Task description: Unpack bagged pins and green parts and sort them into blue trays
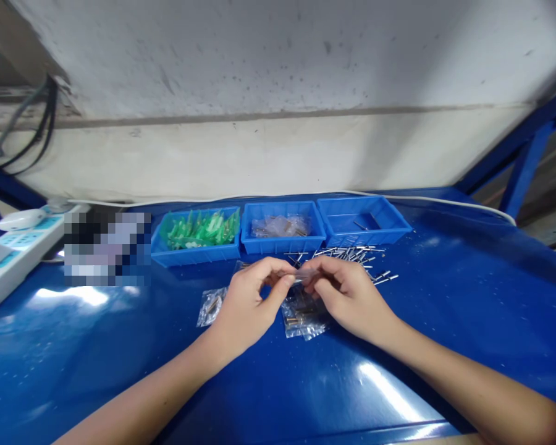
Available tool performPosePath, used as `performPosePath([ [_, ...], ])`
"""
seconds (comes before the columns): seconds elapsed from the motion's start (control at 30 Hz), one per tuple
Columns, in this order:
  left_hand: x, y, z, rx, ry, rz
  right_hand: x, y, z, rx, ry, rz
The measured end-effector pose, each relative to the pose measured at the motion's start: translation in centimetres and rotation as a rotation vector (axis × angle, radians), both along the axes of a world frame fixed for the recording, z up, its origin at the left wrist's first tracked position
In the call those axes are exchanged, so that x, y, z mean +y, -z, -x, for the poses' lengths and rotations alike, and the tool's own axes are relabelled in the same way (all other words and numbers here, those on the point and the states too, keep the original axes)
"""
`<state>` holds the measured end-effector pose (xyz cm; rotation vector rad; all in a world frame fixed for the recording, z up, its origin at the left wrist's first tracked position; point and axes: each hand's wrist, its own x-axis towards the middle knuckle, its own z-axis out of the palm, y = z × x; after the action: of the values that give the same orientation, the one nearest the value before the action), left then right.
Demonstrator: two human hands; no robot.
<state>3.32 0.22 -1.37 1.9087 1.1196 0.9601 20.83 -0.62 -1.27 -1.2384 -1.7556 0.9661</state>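
Between my two hands is a small clear plastic bag (304, 274), pinched at its left end by my left hand (254, 293) and at its right end by my right hand (347, 293). What the bag contains is too small to make out. Below it on the table lie clear bags with brass-coloured screw-like pieces (301, 316). Another small clear bag (212, 306) rests left of my left hand. Just beyond my right hand, a loose pile of thin silvery rivet-like pins (352, 254) is spread out.
Three blue bins stand in a row: a left bin (199, 254) with green packets, a middle bin (282, 246) with clear bags, a right bin (393, 228) with a few pins. A white power strip (9, 259) lies left on the blue table (120, 346). A white cable (426, 199) runs behind.
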Motion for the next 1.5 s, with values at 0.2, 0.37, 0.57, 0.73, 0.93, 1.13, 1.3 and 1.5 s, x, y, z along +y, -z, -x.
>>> performPosePath([
  [0.2,-0.1,-0.2,0.6,0.083,0.001,-0.484,0.0,-0.7,0.5,0.543,0.015,0.408],
  [0.37,0.0,0.1,0.8,0.153,-0.036,-0.480,-0.4,-1.1,0.7,0.634,-0.051,0.406],
  [0.57,0.1,-0.1,0.6,0.177,-0.011,-0.412,0.1,-0.5,0.3,0.466,0.137,0.219],
  [0.73,-0.3,-0.8,0.9,0.187,0.150,-0.188,0.4,-0.5,-0.1,0.474,0.203,0.096],
  [0.93,-0.4,-0.9,0.6,0.151,0.090,-0.050,-0.1,-0.6,0.4,0.311,0.171,0.018],
  [1.13,0.3,-0.5,0.4,-0.247,0.043,0.344,-0.9,-0.5,0.3,0.063,0.106,-0.290],
  [1.3,0.3,-0.2,0.2,-0.506,0.013,0.503,-0.8,-0.3,0.1,-0.064,0.137,-0.503],
  [1.5,0.0,-0.1,0.2,-0.147,-0.097,0.079,-0.5,-0.2,-0.1,-0.137,0.165,-0.426],
])
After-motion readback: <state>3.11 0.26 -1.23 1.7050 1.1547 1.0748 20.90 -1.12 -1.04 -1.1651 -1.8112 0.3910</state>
